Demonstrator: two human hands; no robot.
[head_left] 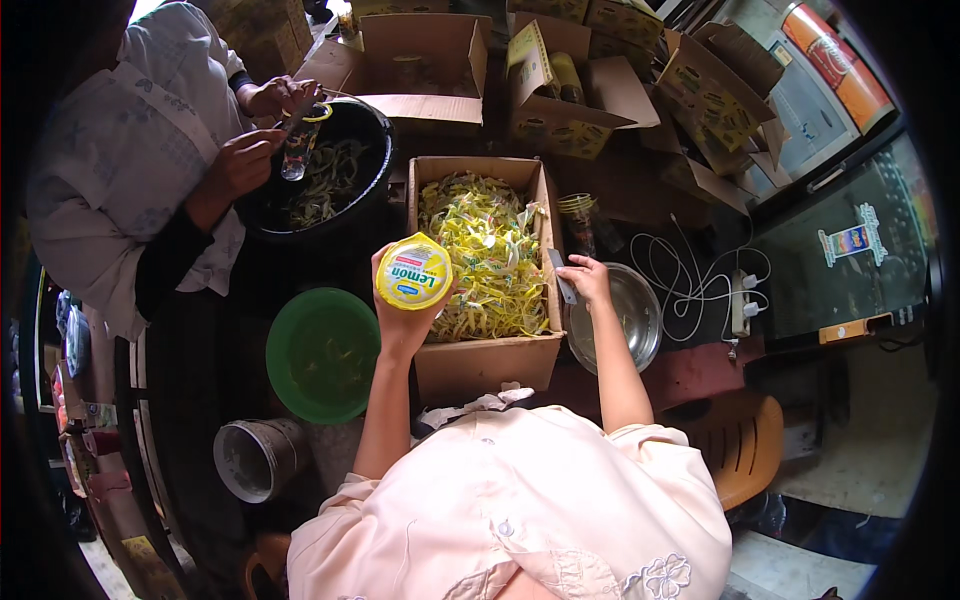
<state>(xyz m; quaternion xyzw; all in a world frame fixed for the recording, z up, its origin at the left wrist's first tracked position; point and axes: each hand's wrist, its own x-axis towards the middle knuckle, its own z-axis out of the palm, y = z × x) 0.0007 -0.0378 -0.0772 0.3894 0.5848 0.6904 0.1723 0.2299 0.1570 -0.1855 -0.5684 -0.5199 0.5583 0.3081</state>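
Pale pink shirt cloth (520, 490) fills the view closest to me, and both forearms reach out from it. My left hand (405, 315) is closed around a round yellow container (413, 271), holding it upright with its printed lid facing up toward me. My right hand (588, 280) pinches a small grey blade (561, 276), fingers curled on it at the right edge of the cardboard box (485, 365). Between my two hands that box stands open, heaped with yellow and green torn wrappers (490, 250). Just right of my right hand sits a steel bowl (630, 315). Left of my left hand is a green basin (322, 352), and nearer me a grey bucket (258, 458). Beyond my left hand, another person's hands (262, 125) work over a black tub (330, 175) of scraps. More open cartons (430, 60) lie past the box.
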